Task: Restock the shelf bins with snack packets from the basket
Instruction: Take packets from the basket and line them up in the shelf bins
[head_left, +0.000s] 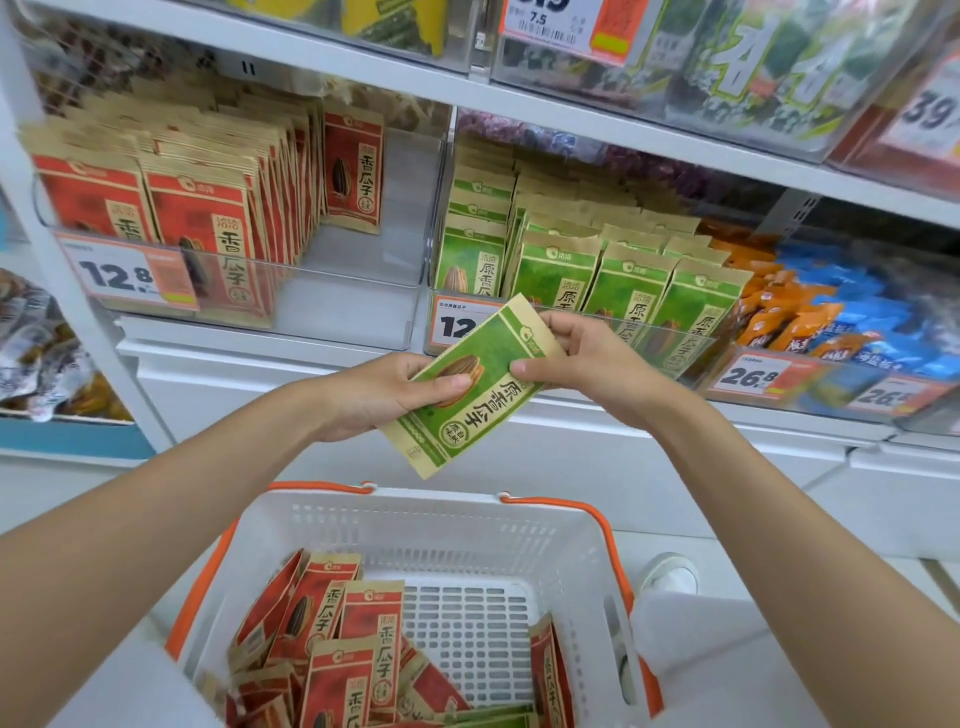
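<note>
Though held well above the basket (415, 512), not yet in any bin: 1 green packet (470, 395) in mid-air, tilted on a diagonal, top end up-right, bottom end down-left, printed face to camera. Gripped from 2 sides. Left hand (371, 397) clamped on the packet's left long edge, thumb flat on the printed seed, fingers tucked behind. Right hand (592, 358) clamped on the upper right end, thumb on the front near the edge, fingers curled over the top corner. Just in front of the clear green bin (691, 343) on the shelf, covering part of its price tag (457, 325) (reads 12, rest hidden). Inside that bin, rows of matching green packets standing upright. To its left, the clear red bin (363, 291) with shelf red packets (197, 228) packed upright along its left side, 1 lone red packet (353, 166) standing at the back, and a 12.8 tag (127, 273) on the front. To the right of the green bin, orange and blue packets (810, 312) behind tags reading 26.8. Down in the white, orange-handled basket, loose red packets (358, 639) heaped at left and near side, 1 more leaning by the right wall.
</note>
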